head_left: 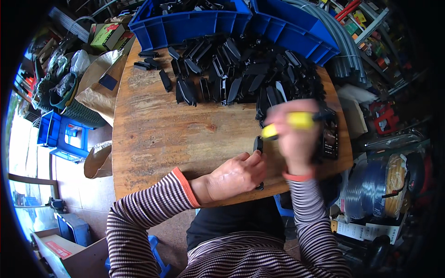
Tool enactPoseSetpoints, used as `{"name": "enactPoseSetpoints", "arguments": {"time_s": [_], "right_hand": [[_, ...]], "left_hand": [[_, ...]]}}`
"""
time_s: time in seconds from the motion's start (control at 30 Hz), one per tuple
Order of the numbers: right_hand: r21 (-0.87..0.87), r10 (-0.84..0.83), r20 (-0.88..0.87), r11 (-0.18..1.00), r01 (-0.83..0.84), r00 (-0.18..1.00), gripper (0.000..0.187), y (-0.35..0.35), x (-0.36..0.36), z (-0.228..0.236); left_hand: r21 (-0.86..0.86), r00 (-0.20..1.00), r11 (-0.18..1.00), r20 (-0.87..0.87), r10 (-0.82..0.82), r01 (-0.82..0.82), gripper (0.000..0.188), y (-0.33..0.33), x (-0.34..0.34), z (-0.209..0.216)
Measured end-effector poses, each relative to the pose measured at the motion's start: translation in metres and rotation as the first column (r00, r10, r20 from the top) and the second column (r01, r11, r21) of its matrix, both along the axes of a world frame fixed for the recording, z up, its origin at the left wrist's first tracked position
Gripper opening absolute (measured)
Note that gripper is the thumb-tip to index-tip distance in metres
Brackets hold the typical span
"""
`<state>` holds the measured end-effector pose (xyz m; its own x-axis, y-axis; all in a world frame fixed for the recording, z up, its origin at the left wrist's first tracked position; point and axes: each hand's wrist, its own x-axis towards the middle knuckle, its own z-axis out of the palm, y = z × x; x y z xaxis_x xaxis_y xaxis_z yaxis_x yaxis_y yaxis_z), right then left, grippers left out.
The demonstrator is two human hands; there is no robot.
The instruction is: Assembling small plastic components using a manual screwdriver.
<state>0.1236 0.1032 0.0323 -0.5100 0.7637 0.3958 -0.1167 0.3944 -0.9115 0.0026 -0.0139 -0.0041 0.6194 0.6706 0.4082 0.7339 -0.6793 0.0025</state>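
At a round wooden table (153,134), the left hand (234,176) pinches a small black plastic part (258,144) upright near the front edge. The blurred right hand (296,134) grips a yellow-handled tool (296,121) just beside it. A heap of black plastic parts (250,74) lies behind.

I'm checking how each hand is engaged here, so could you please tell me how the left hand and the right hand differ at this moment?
The left hand is sharp in the picture and rests low on the wooden table, fingers on a small black plastic part; the right hand is blurred and raised above it. The left hand carries no tool, while the right hand grips a yellow-handled tool. Both come from striped sleeves with orange cuffs.
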Motion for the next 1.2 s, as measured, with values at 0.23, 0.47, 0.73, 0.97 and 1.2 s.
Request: {"name": "enactPoseSetpoints", "arguments": {"time_s": [0.23,0.47,0.73,0.97,1.2], "right_hand": [[0.093,-0.190,0.172,0.980,0.176,0.967,0.012,0.014,0.029,0.012],[0.526,-0.458,0.656,0.847,0.072,0.600,0.015,-0.006,0.032,-0.016],[0.495,-0.430,0.648,0.865,0.081,0.628,0.021,0.002,0.026,-0.022],[0.349,-0.342,0.564,0.924,0.159,0.752,0.017,-0.003,0.040,-0.009],[0.266,-0.251,0.504,0.955,0.129,0.826,0.015,-0.013,0.056,-0.001]], "left_hand": [[0.074,0.993,0.997,0.114,0.010,-0.019,0.028,0.013,-0.003,0.008],[-0.278,0.936,0.941,0.237,0.261,-0.192,0.034,0.034,-0.057,0.007],[0.101,0.834,0.878,0.381,0.400,-0.468,0.027,0.054,-0.146,0.015],[0.015,0.868,0.893,0.242,0.433,-0.449,0.026,0.037,-0.118,0.038],[-0.007,0.985,0.989,-0.096,-0.145,0.145,0.025,0.022,-0.020,0.035]]}}
